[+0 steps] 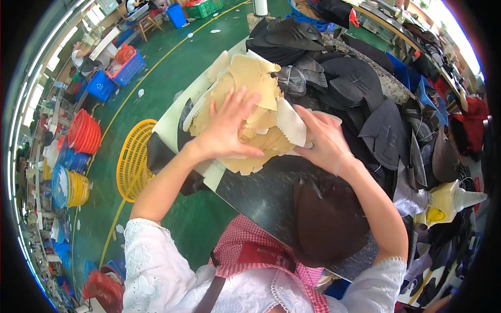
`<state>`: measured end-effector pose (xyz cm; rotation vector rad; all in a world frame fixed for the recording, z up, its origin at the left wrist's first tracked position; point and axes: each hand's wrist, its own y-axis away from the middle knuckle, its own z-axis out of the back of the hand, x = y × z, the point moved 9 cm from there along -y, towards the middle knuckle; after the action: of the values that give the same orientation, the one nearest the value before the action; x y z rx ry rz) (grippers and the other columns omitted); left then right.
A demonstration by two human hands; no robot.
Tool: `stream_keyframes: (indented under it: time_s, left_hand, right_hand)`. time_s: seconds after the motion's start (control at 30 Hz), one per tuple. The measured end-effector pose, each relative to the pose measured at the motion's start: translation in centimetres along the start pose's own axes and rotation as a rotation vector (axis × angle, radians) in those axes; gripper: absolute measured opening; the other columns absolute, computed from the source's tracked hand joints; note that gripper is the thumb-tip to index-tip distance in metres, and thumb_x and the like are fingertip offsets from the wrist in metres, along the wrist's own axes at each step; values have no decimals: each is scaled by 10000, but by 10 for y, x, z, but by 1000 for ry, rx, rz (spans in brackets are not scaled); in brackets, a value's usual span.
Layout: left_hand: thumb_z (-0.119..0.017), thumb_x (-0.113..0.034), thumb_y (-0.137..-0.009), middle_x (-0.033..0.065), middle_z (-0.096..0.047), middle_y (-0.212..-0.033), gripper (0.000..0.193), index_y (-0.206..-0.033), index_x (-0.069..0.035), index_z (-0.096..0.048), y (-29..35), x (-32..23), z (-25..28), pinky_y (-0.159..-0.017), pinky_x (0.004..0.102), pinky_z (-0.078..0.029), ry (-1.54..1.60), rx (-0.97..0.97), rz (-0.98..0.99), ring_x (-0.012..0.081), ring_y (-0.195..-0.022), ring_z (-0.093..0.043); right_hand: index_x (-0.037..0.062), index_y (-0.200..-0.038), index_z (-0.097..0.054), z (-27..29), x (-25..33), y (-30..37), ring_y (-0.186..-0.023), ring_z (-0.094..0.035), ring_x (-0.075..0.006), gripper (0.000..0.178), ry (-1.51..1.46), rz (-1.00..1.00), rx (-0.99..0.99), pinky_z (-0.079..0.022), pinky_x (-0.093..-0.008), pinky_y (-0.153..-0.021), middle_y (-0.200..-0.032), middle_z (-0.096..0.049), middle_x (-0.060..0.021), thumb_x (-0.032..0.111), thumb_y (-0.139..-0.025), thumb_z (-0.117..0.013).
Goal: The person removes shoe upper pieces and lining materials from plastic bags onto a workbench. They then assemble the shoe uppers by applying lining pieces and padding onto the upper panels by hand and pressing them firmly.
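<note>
Hands bracket a heap of tan cut pieces (250, 112) on the dark table (261, 193), left hand (224, 130) spread flat on top, right hand (321, 141) cupping its edge, to keep it gathered

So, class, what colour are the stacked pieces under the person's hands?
Pale tan stacked pieces, some cream-white, best seen in the head view.

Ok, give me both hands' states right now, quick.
Left hand: open, fingers spread, pressed flat on the pile of tan cut pieces.
Right hand: on the pile's right edge; whether it grips a piece cannot be told.
</note>
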<state>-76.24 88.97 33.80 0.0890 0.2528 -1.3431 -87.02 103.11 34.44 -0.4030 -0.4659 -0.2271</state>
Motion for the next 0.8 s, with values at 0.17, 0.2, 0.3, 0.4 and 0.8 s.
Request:
stream_keyframes:
  time_s: [0.17,0.2,0.3,0.4,0.8]
  left_hand:
    - [-782,-630,-554,223,-107,-1531,1188,-1485,-159,-216,-5,7,0,-1066,672,-79,102,-17,-27,471,-1402,-101]
    - [-779,-592,-574,225,-148,-1518,1122,-1464,-135,-270,-8,11,1,-1059,675,-104,79,-44,-30,478,-1390,-128]
    - [-704,-415,-707,225,-304,-1452,768,-1314,-4,-475,-16,15,-4,-1065,622,-185,188,-91,31,508,-1333,-228]
    - [-592,-277,-793,250,-457,-1322,530,-1182,80,-546,-13,5,7,-1051,534,-288,25,-264,-95,446,-1237,-416]
    - [-622,-444,-836,258,-299,-1462,718,-1426,-126,-363,3,-1,16,-1102,463,-256,68,-38,-204,394,-1370,-280]
  right_hand:
    - [12,-1278,-510,-12,8,-72,-886,-626,-148,452,-1001,-220,29,-534,-291,-767,-935,-633,-88,119,-857,-638]
    - [-5,-1287,-494,-10,22,-81,-886,-622,-152,423,-975,-201,67,-532,-272,-776,-994,-614,-90,153,-907,-595]
    - [-36,-1288,-474,-16,27,-85,-895,-623,-156,447,-1031,-182,28,-530,-278,-794,-1069,-588,-104,134,-896,-605]
    - [-40,-1328,-417,-16,-1,-59,-1026,-591,-174,535,-1085,-130,-18,-493,-293,-877,-1147,-562,-117,122,-866,-634]
    - [138,-1107,-602,-48,35,-25,-951,-602,-319,368,239,254,71,-493,-431,-826,-970,-598,-141,111,-742,-639]
